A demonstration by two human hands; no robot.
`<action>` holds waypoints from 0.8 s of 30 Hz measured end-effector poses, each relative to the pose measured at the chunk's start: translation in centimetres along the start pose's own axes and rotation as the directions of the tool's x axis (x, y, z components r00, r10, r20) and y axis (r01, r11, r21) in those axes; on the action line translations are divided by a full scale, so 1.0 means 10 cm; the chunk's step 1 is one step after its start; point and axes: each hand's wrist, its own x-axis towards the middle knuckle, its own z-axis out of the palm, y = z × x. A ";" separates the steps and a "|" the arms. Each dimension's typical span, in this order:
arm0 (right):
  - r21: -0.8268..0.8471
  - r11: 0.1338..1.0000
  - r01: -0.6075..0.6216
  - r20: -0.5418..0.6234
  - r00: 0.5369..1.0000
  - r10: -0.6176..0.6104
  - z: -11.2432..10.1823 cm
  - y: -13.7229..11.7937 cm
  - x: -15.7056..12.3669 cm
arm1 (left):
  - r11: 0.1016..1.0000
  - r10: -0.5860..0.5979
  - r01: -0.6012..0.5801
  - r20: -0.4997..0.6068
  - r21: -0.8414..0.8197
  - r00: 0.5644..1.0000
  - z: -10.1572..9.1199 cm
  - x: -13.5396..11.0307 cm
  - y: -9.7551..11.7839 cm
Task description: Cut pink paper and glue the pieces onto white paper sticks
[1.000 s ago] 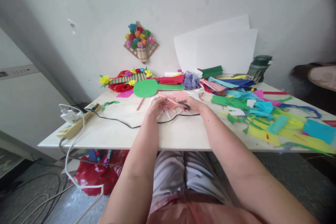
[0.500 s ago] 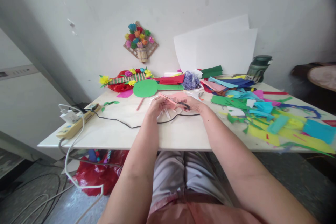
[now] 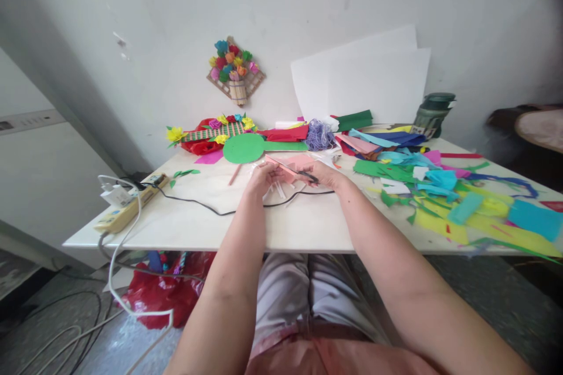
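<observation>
— From the head view, what have the two hands got?
— The left hand (image 3: 263, 176) is pinched shut on a pink paper piece (image 3: 285, 167). The right hand (image 3: 328, 174) is curled around a dark tool (image 3: 309, 176), scissors by the look of it, though it's too small to tell whether the blades stand apart or closed

— And how does the paper lie?
— Right between the hands, lifted just off the table (image 3: 185, 228). Its long axis slants from just beyond the left hand's fingertips down toward the right hand, so its lower end meets the tip of the tool. The left hand is the one touching the paper, and the right hand reaches it only through the tool

— What's around them?
— Thin white strips (image 3: 281, 190) lie directly beneath the hands, and a black cable (image 3: 211, 208) loops along their near side. Just beyond the left hand is a green round cutout (image 3: 246, 147), and beyond the right hand a purple tangle of yarn (image 3: 320, 135). Coloured paper scraps (image 3: 444, 187) are spread out to the right of the right hand. Well apart to the left of the left hand, a power strip (image 3: 127, 206) sits at the table's edge
</observation>
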 end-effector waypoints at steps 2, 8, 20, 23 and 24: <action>0.006 1.000 -0.010 -0.006 1.000 0.010 0.00 -0.01 0.00 | 1.000 -0.004 0.004 -0.004 0.007 1.000 0.00 0.00 0.00; 0.014 1.000 -0.004 0.002 1.000 0.004 0.02 -0.06 -0.03 | 1.000 -0.006 0.006 0.000 -0.006 1.000 -0.02 0.02 -0.02; 0.003 1.000 0.020 0.015 1.000 -0.020 0.00 -0.01 -0.02 | 1.000 0.004 -0.004 0.006 0.000 1.000 -0.01 0.00 -0.01; -0.003 1.000 0.010 0.011 1.000 -0.010 -0.01 0.00 -0.01 | 1.000 0.007 -0.007 0.026 0.000 1.000 -0.02 0.01 -0.01; -0.006 1.000 0.007 0.011 1.000 -0.007 -0.01 0.01 -0.01 | 1.000 0.009 -0.009 0.033 -0.001 0.999 -0.02 0.02 -0.02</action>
